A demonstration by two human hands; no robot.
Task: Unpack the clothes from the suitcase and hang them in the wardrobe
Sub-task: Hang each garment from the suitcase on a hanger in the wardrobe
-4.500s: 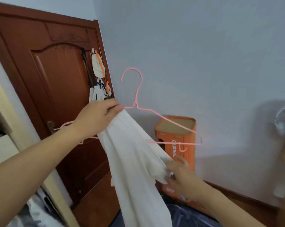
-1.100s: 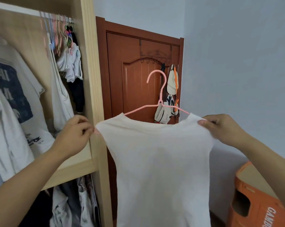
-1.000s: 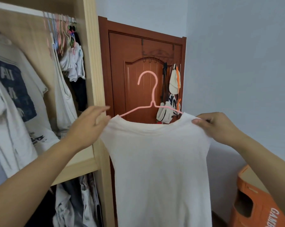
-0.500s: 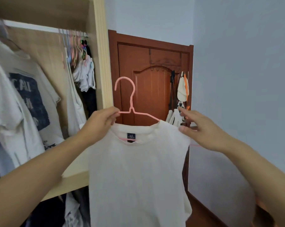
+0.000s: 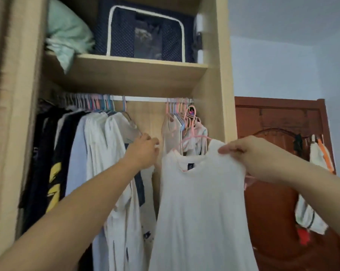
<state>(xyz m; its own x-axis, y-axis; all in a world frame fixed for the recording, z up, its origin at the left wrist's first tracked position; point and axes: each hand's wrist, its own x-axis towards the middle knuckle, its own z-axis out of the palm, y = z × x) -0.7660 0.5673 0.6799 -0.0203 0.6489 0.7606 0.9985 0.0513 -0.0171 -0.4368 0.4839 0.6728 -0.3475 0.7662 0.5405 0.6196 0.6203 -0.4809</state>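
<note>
We see our right hand (image 5: 249, 155) pinching the white shirt (image 5: 200, 202) at its shoulder, fingers clamped on cloth and the pink hanger (image 5: 192, 133) inside. The shirt hangs long axis vertical, collar at 12 o'clock, hem at 6, in front of the wardrobe (image 5: 214, 106) opening (not on the rail (image 5: 145, 98)). Our left hand (image 5: 143, 151), at 9 o'clock from the collar, reaches among the hung clothes (image 5: 106, 145); grip there: cannot tell.

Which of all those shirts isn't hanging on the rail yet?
The plain white shirt on the pink hanger, held up by the right hand. All the others hang from the wardrobe rail.
</note>
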